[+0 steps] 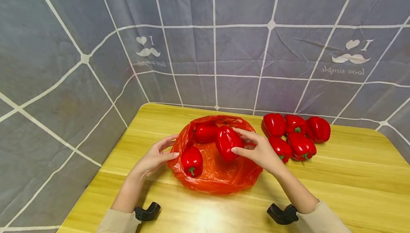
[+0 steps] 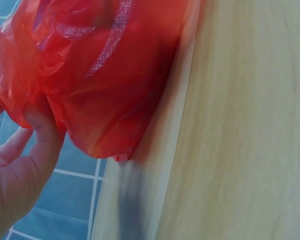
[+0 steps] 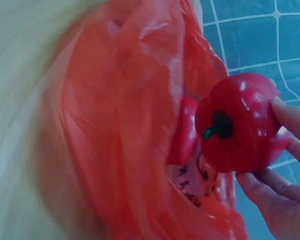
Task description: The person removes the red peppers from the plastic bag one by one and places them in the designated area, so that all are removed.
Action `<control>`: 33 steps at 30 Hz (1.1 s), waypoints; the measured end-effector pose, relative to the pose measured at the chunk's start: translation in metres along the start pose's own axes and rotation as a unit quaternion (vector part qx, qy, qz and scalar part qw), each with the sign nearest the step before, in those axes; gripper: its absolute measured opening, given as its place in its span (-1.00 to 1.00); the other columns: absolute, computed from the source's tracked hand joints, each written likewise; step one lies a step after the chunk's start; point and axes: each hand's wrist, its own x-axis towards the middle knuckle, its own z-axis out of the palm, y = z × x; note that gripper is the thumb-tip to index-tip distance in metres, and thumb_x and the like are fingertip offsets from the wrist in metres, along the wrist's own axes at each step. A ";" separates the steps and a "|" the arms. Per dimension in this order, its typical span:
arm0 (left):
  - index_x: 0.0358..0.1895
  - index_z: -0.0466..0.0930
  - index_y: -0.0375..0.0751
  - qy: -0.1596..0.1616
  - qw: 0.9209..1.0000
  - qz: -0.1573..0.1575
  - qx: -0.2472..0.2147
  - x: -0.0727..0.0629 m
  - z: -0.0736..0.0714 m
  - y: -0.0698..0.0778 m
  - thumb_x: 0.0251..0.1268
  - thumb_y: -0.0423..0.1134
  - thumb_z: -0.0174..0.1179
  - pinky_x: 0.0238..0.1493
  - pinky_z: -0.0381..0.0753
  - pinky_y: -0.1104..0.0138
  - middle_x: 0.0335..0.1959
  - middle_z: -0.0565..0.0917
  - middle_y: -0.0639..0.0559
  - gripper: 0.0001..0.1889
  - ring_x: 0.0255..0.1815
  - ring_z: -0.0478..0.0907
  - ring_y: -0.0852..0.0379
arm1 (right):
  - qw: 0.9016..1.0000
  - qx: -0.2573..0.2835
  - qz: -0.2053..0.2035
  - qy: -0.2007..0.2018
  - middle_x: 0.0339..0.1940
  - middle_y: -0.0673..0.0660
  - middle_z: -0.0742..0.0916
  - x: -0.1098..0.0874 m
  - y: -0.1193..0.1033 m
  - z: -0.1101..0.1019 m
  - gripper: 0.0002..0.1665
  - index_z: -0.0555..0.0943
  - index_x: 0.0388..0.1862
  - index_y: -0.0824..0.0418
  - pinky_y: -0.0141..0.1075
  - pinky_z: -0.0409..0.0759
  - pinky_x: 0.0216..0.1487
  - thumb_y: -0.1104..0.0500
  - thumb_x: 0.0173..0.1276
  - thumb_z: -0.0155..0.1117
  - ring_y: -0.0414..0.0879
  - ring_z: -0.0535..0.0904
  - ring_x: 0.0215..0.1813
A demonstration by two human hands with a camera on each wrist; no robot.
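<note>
A red plastic bag (image 1: 221,181) lies on the table with its mouth spread open. Inside it are two red bell peppers, one at the back (image 1: 206,133) and one with a green stem at the left (image 1: 192,162). My right hand (image 1: 259,149) holds another red bell pepper (image 1: 229,143) over the bag's opening, thumb and fingers on its sides. In the right wrist view this bell pepper (image 3: 245,125) shows its green stem. With thumb and fingers, my left hand (image 1: 158,156) grips the left rim of the bag; the left wrist view shows the thumb (image 2: 42,132) against the plastic.
Several red bell peppers (image 1: 301,146) sit in a cluster on the wooden table (image 1: 349,176), to the right of the bag. A grey curtain (image 1: 237,51) with white grid lines hangs behind the table and along its left side.
</note>
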 end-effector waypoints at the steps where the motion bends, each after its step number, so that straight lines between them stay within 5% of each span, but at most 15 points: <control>1: 0.39 0.04 -0.38 0.000 1.000 0.000 0.000 0.000 0.000 0.000 0.19 -0.51 0.15 -0.10 0.61 0.21 0.30 0.20 -0.36 -0.29 -0.11 0.62 0.02 | 1.000 -0.001 0.005 0.001 0.05 0.13 0.63 -0.001 -0.001 -0.002 -0.31 0.50 0.24 0.06 -0.25 0.59 -0.13 0.08 0.08 0.46 0.02 0.54 -0.04; 12: 0.39 0.02 -0.41 0.003 1.000 0.001 -0.005 0.002 -0.004 -0.001 0.20 -0.50 0.15 -0.09 0.61 0.23 0.26 0.24 -0.37 -0.29 -0.11 0.62 0.04 | 0.997 0.010 0.070 -0.014 -0.09 0.19 0.66 -0.008 -0.008 -0.035 -0.28 0.45 0.28 0.05 -0.20 0.63 -0.24 0.04 0.10 0.43 0.06 0.53 -0.09; 33: 0.39 0.01 -0.40 -0.001 1.000 -0.001 -0.012 0.002 -0.001 -0.004 0.20 -0.55 0.11 -0.09 0.60 0.22 0.23 0.28 -0.26 -0.30 -0.09 0.61 0.06 | 0.995 -0.013 0.095 0.006 -0.13 0.24 0.64 -0.042 0.003 -0.100 -0.32 0.38 0.33 0.16 -0.18 0.65 -0.35 0.13 0.23 0.32 -0.12 0.60 -0.20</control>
